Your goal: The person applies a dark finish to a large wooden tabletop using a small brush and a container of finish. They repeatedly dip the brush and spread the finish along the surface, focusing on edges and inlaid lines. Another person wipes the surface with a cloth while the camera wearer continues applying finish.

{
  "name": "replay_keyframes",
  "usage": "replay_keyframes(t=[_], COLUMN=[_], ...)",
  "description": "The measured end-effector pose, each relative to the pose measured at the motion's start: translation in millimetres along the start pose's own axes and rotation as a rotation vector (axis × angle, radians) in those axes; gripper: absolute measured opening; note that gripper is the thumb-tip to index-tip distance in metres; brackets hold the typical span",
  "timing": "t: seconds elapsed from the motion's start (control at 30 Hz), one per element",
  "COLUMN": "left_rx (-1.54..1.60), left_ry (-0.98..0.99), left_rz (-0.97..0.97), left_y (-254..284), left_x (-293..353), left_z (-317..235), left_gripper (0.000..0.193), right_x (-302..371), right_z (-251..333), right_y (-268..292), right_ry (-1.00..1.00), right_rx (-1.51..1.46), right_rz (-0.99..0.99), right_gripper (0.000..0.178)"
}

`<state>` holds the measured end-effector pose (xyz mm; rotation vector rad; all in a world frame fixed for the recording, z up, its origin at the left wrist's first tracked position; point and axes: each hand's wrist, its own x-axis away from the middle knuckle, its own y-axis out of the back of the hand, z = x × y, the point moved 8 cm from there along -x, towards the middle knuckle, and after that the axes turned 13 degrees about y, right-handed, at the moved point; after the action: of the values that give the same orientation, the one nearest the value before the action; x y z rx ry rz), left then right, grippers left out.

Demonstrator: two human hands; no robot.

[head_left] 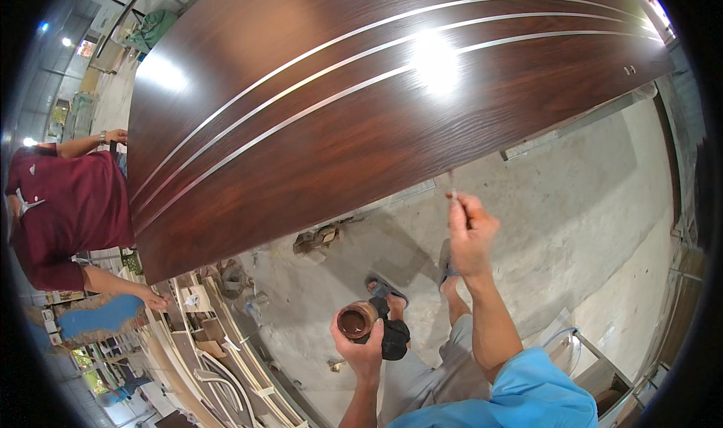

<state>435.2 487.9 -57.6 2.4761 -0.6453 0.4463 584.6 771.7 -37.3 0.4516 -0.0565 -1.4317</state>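
A large dark brown wood-grain panel [324, 138] with three silvery curved strips spans the upper part of the view. My left hand [363, 353] is wrapped round a small clear jar [357, 319] of dark brown liquid, held below the panel's near edge. A black, bunched-up thing [395, 339] shows right beside the jar; its kind is unclear. Just under that near edge, my right hand [471, 228] is closed in a pinch on a thin, small brush [453, 195]. Its dark, blurred tip points up at the edge; whether it touches cannot be told.
At the left end of the panel stands a person in a maroon shirt [71, 202], one hand [154, 298] by its lower corner. Long strips and offcuts [218, 353] lie at lower left. Debris [320, 237] is on the concrete floor [580, 194]. A metal frame [602, 360] stands at lower right.
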Motion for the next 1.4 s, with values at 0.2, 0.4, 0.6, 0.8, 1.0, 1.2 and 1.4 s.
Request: replay_keyframes(t=[0.2,0.4,0.6,0.8,1.0,1.2,1.4], left_rx=[0.014,0.002,-0.005,-0.119,-0.062,-0.110,-0.124], left_ry=[0.039,0.014,-0.033,-0.132,-0.077,-0.114,-0.116], left_rz=[-0.014,0.038,0.081,0.092,0.162,0.184,0.206], left_y=[-24.9,-53.4,-86.2,-121.3,-164.7,-191.7,-215.6], left_x=[5.1,11.3,22.2,32.5,43.1,52.8,57.2], left_z=[-2.5,-12.5,-27.8,-46.8,-54.1,-70.2,-78.5], left_gripper=[0.073,0.071,0.071,0.071,0.072,0.071,0.070], right_x=[-1.5,-34.4,-48.6,-74.2,-93.8,-114.4,-134.1], right_z=[13.9,-24.3,-15.7,-62.5,-51.3,-104.1,-84.0], right_y=[-1.9,57.0,75.5,130.6,155.2,207.8,227.1], right_ry=[0.289,0.058,0.258,0.013,0.266,-0.064,0.292], right_rx=[0.073,0.050,0.063,0.068,0.068,0.036,0.065], right_rz=[0.129,-0.066,0.000,-0.133,-0.072,-0.267,-0.219], right_gripper=[0.015,0.014,0.013,0.011,0.010,0.009,0.008])
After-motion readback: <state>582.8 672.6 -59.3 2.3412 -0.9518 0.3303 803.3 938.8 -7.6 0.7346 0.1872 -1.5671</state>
